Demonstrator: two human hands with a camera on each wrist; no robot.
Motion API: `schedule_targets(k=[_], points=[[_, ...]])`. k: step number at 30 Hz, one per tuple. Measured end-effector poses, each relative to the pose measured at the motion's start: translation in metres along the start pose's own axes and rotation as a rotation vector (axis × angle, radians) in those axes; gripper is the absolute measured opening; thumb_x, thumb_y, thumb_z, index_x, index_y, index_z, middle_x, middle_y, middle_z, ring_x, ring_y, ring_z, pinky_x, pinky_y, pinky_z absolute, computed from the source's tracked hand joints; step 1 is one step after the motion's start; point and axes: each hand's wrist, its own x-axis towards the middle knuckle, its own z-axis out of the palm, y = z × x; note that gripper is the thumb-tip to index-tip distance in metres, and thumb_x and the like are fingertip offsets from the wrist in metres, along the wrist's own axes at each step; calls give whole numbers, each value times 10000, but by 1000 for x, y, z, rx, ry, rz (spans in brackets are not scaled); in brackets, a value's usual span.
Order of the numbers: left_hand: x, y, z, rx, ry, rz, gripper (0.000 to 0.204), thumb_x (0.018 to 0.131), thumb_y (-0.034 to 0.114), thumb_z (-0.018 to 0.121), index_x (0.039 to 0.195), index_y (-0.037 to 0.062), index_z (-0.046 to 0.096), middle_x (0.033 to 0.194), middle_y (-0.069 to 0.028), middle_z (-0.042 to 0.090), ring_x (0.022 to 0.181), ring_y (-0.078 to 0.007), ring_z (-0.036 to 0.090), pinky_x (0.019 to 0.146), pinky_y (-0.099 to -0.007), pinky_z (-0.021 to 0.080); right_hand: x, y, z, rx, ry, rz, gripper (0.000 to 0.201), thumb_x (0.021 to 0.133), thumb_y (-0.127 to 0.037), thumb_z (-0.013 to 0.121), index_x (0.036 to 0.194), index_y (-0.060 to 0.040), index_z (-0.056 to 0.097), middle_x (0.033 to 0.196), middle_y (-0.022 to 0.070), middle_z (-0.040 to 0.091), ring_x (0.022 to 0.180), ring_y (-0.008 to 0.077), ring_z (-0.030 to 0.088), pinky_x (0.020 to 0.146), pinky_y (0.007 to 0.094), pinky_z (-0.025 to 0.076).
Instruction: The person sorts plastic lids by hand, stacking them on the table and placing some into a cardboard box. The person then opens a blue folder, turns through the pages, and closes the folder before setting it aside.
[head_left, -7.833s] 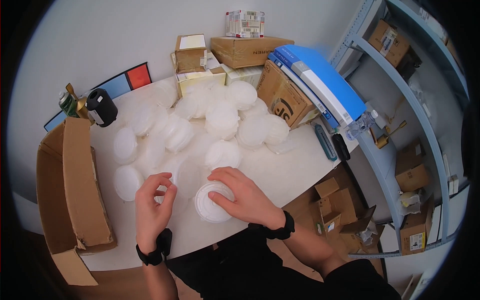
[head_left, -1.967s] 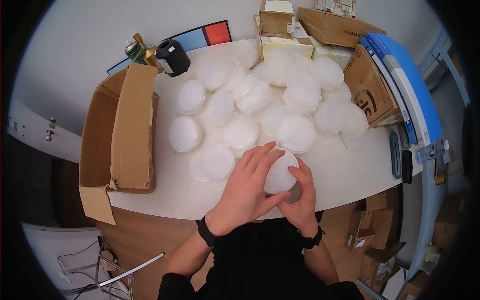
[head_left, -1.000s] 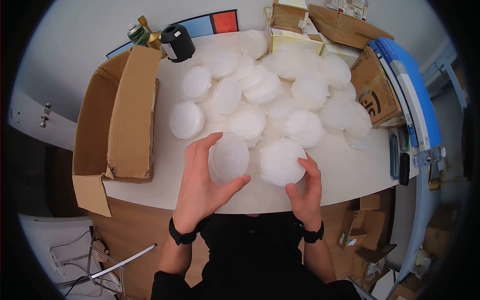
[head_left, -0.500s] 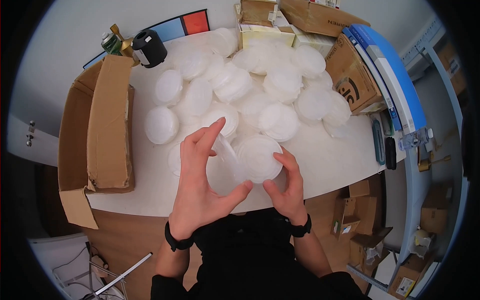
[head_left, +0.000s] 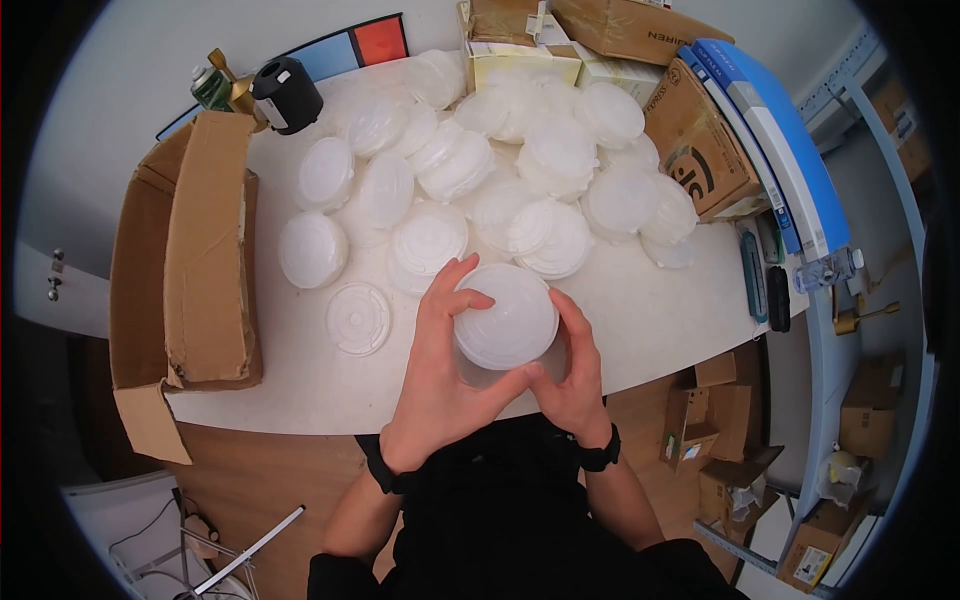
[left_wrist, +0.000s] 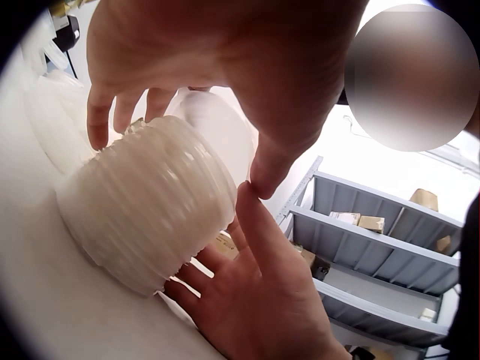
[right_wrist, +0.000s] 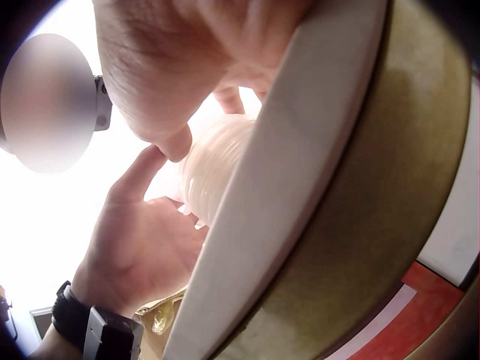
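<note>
A thick stack of round white translucent lids is held between both hands near the table's front edge. My left hand curls round its left side, with a fingertip over the top lid. My right hand grips its right side, and the two thumb tips meet at the front. In the left wrist view, the ridged lid stack lies tilted low over the table, with a clear lid at its far end. The right wrist view shows the stack partly hidden behind the table edge.
Many lid piles cover the table's middle and back. A single lid lies left of my left hand. An open cardboard box stands at the left, a black cylinder behind it. Blue binders and a carton stand at the right.
My left hand has moved right, bringing the tilted clear lid it held against the stack, and its fingers have closed round the stack's side. The single lid at the left has come into full view.
</note>
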Motion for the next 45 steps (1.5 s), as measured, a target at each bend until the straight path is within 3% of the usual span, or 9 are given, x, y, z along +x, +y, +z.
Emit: schedule_targets(k=[2,10,18,23,26,36,45], points=[[-1,2,3,-56,-40,-110,707,781,271,913,1308,79,482,1609,-297,333,1464,-480,386,1168,-538,374,1,-2,0,1,-3,11,772,881,-119,810,1541,-41,418,1509,226,500,1381,384,519,1146,467,423],[-2,2,1,0,-23,-64,683,801,265,887,1354,66,539,1601,-266,369,1447,-453,415,1147,-518,405,3,0,0,-29,-54,-105,723,887,-70,789,1522,-47,444,1550,265,469,1412,419,495,1150,474,418],[-2,3,1,29,-20,-41,841,795,230,878,1502,44,461,1555,-247,440,1428,-403,452,1147,-485,417,-3,4,-1,94,-26,-26,487,1015,-99,569,1489,-44,476,1558,272,468,1434,408,478,1182,481,373],[-1,9,-2,-100,-5,-141,873,779,218,886,1517,37,457,1564,-229,449,1421,-398,472,1152,-477,423,-3,6,-2,81,-28,-41,484,1010,-103,580,1480,-43,480,1551,275,475,1427,413,485,1181,483,373],[-1,7,-5,37,-24,-15,853,771,216,896,1498,32,491,1565,-226,454,1424,-395,477,1145,-472,435,-2,6,-3,85,-27,-56,484,1008,-106,587,1476,-40,483,1544,277,482,1421,417,491,1180,482,375],[-7,-1,-4,15,-17,-59,804,809,213,881,1492,23,502,1564,-222,447,1417,-397,484,1138,-468,445,1,1,-4,30,-54,-57,527,979,-116,656,1477,-38,502,1543,282,483,1423,419,490,1177,484,378],[-10,5,-20,4,-2,-82,767,863,224,835,1517,34,483,1562,-204,457,1463,-389,425,1185,-471,375,-2,6,-3,-24,-43,-80,628,909,-80,705,1501,-70,494,1565,251,466,1433,413,475,1175,502,381]])
